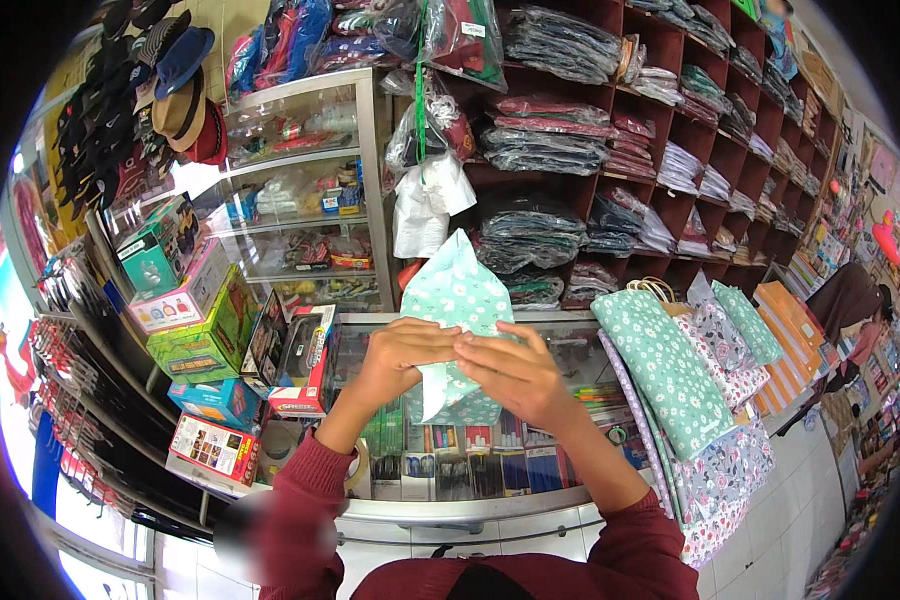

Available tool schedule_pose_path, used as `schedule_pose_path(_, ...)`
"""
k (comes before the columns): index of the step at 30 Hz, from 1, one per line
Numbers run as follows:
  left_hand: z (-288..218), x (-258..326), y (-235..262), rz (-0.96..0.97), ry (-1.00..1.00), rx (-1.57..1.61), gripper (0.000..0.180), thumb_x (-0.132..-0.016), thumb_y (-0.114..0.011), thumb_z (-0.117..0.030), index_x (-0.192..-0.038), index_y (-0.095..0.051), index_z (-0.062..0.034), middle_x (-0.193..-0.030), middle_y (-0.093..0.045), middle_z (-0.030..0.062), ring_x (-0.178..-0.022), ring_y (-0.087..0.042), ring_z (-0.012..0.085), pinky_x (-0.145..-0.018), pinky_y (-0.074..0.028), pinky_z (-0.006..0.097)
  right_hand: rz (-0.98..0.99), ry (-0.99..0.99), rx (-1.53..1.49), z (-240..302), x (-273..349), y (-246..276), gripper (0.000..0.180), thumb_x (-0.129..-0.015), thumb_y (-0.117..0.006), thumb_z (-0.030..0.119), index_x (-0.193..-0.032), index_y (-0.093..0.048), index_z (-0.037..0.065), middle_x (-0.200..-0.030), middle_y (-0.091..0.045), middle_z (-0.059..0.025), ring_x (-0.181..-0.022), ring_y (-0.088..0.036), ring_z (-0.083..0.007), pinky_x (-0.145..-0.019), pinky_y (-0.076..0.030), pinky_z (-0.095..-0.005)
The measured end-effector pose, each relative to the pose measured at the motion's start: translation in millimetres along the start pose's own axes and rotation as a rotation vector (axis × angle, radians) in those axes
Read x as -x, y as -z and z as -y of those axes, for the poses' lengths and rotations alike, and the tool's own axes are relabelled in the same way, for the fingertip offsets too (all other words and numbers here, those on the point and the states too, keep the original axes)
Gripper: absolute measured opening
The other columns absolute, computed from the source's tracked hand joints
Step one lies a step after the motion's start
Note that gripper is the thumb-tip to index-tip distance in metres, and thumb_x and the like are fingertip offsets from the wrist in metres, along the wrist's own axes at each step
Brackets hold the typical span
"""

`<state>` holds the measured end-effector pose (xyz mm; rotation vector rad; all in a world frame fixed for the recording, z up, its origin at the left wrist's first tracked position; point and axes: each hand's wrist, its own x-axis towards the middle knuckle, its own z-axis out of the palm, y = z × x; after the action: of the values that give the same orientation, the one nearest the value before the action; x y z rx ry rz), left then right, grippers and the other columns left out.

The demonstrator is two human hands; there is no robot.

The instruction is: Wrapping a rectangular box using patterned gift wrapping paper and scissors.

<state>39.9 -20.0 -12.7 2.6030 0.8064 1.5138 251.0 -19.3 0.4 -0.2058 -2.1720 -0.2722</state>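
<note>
A package wrapped in mint-green floral wrapping paper (456, 290) is in front of me over the glass counter, its paper rising to a point at the far end. A loose strip of the paper with a pale edge hangs below my fingers. My left hand (400, 355) is closed on the paper from the left, its fingers close together along a fold. From the right, my right hand (518, 372) rests on the same fold with its fingers stretched out. The fingertips meet near the middle. The thumbs and the package's underside are mostly hidden.
The glass counter (470, 512) displays pens and small packets. Boxed toys (205, 335) are stacked at left beside a display cabinet (375, 190). Floral paper bags (660, 365) lie at right. Shelves of bagged clothes (545, 140) stand behind; a white plastic bag (425, 205) hangs before them.
</note>
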Motion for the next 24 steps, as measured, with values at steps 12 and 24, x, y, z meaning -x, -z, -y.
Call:
schedule_pose_path(12,0,0,0,0.005,-0.003,0.004,0.035,-0.062,-0.053,0.007,-0.089,-0.07,-0.0077,-0.099,-0.067,0.0048,-0.097,-0.063,0.0226,-0.084,-0.048,0.036,-0.002,0.061,-0.016,11,-1,-6,0.037,-0.067,-0.069,0.007,-0.103,-0.061,0.003,-0.118,-0.059,-0.0063,-0.109,-0.056,-0.0182,-0.093,-0.04,-0.044)
schedule_pose_path(24,4,-2,0,0.011,-0.027,0.022,0.038,-0.063,-0.053,0.008,-0.091,-0.07,-0.0094,-0.102,-0.066,0.0047,-0.099,-0.062,0.0222,-0.085,-0.048,0.036,-0.04,0.068,-0.044,17,-8,-6,0.028,-0.076,-0.066,0.009,-0.103,-0.06,0.003,-0.116,-0.059,-0.0054,-0.11,-0.055,-0.0191,-0.094,-0.039,-0.0413)
